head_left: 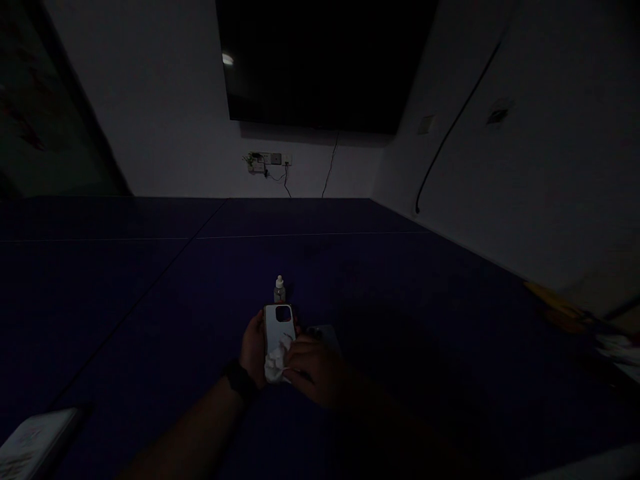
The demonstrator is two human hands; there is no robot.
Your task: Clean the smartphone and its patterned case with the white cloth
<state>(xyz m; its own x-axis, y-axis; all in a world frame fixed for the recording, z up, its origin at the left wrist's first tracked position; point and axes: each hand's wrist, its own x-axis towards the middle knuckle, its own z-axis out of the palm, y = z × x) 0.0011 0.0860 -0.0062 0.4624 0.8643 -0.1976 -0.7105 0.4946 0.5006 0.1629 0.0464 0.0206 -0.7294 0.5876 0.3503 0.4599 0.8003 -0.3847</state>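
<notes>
My left hand (254, 347) is closed around a phone case (278, 328), light on its back with a dark edge and a camera cutout at the top. A crumpled white tissue (277, 363) is pinched in my right hand (313, 367) and lies against the lower part of the case. Just beyond the case stands a small clear bottle (279, 290) with a white cap. Partly covered by my right hand, a flat phone-like object (329, 335) rests on the dark blue surface; its details are too dim to tell.
The dark blue tabletop (210, 273) reaches to the wall. A white box or book (37, 437) sits at the lower left. Yellow items (555, 303) lie at the right edge. A large dark screen (325, 67) hangs above wall sockets (273, 159) with cables.
</notes>
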